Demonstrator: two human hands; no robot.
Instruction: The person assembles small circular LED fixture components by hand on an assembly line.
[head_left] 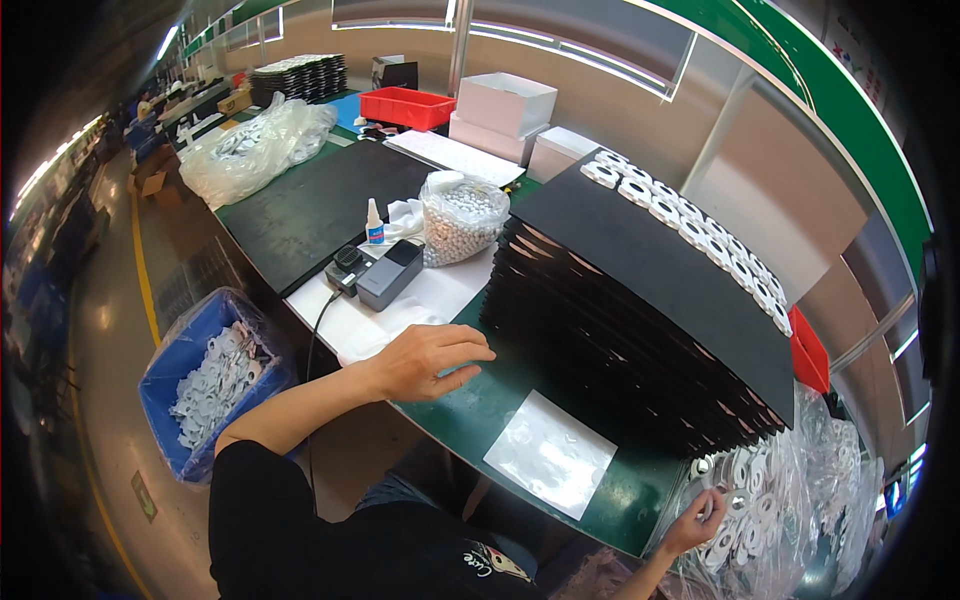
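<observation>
White rings (pixel 790 500) sit in a clear plastic bag (pixel 800 450) at about 4 o'clock, and the right hand (pixel 697 522) pinches one at the bag's mouth. Going left to right: one blue bin (pixel 200 370) of white scraps at 9 o'clock, the left hand (pixel 430 360) resting flat and open on the green table (pixel 480 410), one glue bottle (pixel 374 222), then one tall stack of black trays (pixel 640 320) blocking the middle, more rings lined along its far edge.

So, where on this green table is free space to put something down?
Bare green table lies between the left hand, the black tray stack and the clear plastic sheet. It is crowded by the right hand, at the bag of white rings.
</observation>
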